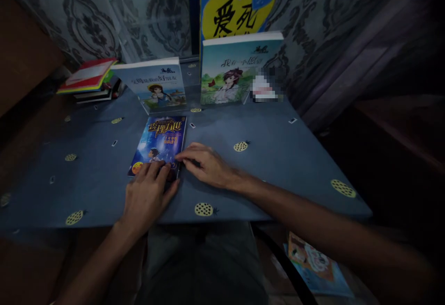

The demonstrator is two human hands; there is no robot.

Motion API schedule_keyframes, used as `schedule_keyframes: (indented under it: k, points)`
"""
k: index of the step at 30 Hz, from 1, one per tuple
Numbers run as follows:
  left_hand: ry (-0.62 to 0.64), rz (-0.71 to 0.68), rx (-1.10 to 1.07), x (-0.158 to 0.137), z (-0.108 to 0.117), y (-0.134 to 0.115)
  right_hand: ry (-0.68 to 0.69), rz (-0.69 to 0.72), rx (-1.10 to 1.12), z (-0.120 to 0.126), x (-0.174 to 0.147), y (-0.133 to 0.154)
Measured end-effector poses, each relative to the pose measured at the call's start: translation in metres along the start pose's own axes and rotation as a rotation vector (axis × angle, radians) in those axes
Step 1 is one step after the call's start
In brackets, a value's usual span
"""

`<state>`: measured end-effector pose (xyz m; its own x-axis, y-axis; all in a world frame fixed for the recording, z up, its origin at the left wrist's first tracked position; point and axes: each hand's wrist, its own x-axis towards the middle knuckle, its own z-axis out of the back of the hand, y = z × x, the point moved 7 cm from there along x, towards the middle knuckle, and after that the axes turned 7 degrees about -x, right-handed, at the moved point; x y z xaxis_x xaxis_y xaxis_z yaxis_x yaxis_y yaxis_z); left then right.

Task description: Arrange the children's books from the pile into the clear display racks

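A blue-purple paperback book (162, 140) with gold title lettering lies closed on the cloth-covered table. My left hand (146, 191) rests flat over its lower edge, fingers stretched onto the cover and thumb out to the side. At the book's right edge is my right hand (205, 163), its thumb and forefinger drawn together at the cover's edge in what looks like a pinch. Behind the book, two paperbacks stand upright: one pale blue (162, 87) on the left and one green (227, 75) on the right, each with a girl drawn on its cover.
A stack of books (90, 80) sits at the table's back left. A tall blue-and-yellow board (229, 6) rises behind the green book. The blue tablecloth (264, 180) has a pineapple print. Below the right front edge lies a colourful printed item (318, 263). Patterned curtains hang behind.
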<state>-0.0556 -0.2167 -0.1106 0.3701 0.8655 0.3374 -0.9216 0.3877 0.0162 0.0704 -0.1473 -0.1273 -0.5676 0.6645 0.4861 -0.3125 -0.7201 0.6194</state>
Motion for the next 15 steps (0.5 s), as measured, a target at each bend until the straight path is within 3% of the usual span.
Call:
schedule_keyframes:
  k: [15]
  points:
    - [0.011,-0.042,-0.104,0.001,0.006,0.005,0.115,-0.035,0.113,0.003,-0.018,0.015]
